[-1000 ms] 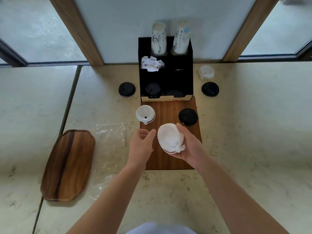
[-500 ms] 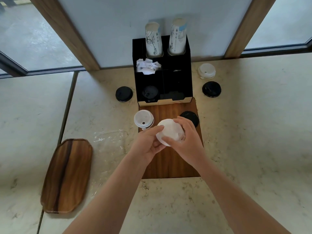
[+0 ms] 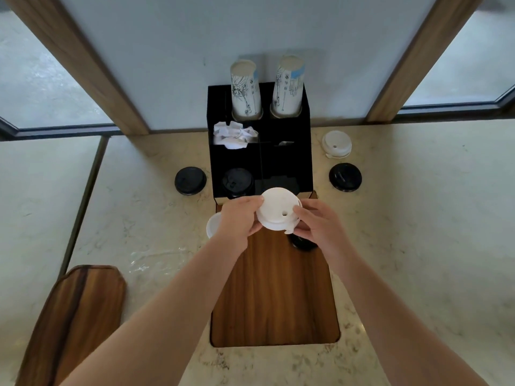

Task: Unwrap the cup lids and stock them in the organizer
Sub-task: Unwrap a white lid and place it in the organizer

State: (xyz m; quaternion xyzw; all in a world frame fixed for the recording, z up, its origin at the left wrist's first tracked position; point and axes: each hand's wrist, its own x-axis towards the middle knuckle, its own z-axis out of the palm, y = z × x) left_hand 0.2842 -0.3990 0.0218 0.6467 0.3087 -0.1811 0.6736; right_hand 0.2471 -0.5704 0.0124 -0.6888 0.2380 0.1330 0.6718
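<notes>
Pale marble counter [image 3: 418, 246], black organizer [image 3: 278, 162] at the far wall — two cup stacks [image 3: 245, 90] upright, crumpled paper [image 3: 234, 134], black lid [image 3: 237, 181] in near-left slot, left hand [image 3: 237, 222] and right hand [image 3: 320, 228] pinching white lid [image 3: 277, 208] just before the organizer.

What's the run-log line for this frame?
phase: stocking | left hand + right hand: holding white lid | location: before organizer

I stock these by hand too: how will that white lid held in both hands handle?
The white lid looks like thin moulded plastic, so probably light and slightly flexible. The left hand and right hand pinch only its rim, suggesting little force is needed. Squeezed hard, it might buckle.
</notes>
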